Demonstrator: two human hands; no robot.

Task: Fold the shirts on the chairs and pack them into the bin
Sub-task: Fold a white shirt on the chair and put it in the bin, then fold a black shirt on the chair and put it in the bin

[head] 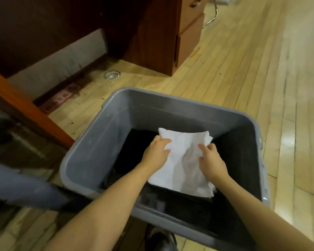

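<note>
Lying folded inside the grey bin (pixel 91 149), the white shirt (pixel 183 165) sits on dark clothes (pixel 132 151) w/ my left hand (pixel 155 153) and right hand (pixel 211 161) pinching its side edges, hands apart. Beyond the bin I see a wood cabinet (pixel 163 38) on plank floor (pixel 243 73).

A: How do the arms sit?

B: Both bare forearms reach forward and down from the bottom edge, angling toward each other.

A: And the left hand (pixel 155 153)?

B: Palm down, fingers curled and pinching at the tips.

A: The right hand (pixel 211 160)?

B: Palm down too, fingers bent, thumb pointing toward the left hand. The two hands are near each other, not touching.
</note>
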